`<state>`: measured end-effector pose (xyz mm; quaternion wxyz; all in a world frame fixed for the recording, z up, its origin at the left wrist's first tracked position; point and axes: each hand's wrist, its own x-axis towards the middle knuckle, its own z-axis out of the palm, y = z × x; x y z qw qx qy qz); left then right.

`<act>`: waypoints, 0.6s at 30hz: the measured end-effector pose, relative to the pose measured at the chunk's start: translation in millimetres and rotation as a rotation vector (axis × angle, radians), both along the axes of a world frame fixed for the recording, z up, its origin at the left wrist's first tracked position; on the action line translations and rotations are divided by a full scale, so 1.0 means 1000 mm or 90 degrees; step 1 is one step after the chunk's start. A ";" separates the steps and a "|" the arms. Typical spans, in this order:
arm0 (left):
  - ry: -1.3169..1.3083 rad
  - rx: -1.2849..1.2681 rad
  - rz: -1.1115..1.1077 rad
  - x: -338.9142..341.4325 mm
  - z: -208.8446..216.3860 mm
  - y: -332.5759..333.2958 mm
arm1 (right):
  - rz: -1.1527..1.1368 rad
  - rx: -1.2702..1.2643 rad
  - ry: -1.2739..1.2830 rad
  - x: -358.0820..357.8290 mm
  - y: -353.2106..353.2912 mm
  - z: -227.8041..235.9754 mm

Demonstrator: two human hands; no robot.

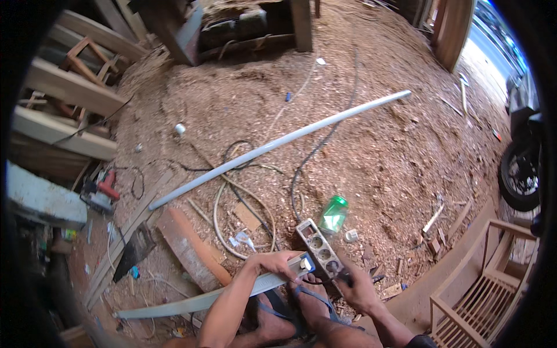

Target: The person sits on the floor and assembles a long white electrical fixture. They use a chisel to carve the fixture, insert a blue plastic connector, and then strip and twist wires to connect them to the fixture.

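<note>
My left hand (277, 264) is closed around one end of a long, pale lamp batten (200, 304), which has a blue end and a small white socket. The batten slants away to the lower left, passing over my leg. A short black cord (318, 282) runs from near that end toward my right hand (362, 291). Those fingers grip a black plug (345, 277) at the near end of a white power strip (316, 240). Whether its pins are in the outlet is hidden. A white lamp tube (284, 139) lies on the floor ahead.
Wood shavings cover the floor. A green-lidded plastic jar (333, 214) lies beside the strip. Looped cable (217, 217), an orange-edged plank (191, 246), a handsaw (136, 250) and a red power tool (106, 188) are leftward. Slatted wooden furniture (484, 290) and a wheel (518, 177) stand right.
</note>
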<state>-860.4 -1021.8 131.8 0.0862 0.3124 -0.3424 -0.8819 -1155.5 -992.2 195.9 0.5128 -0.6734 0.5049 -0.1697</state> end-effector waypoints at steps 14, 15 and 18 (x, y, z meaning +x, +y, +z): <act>-0.483 -0.418 0.071 -0.025 0.016 0.010 | 0.011 -0.241 0.477 -0.103 -0.054 -0.086; -0.516 -0.466 0.098 -0.021 0.026 0.013 | 0.025 -0.255 0.507 -0.098 -0.056 -0.083; -0.540 -0.555 0.257 -0.007 0.075 0.040 | 0.018 -0.280 0.410 -0.076 -0.054 -0.054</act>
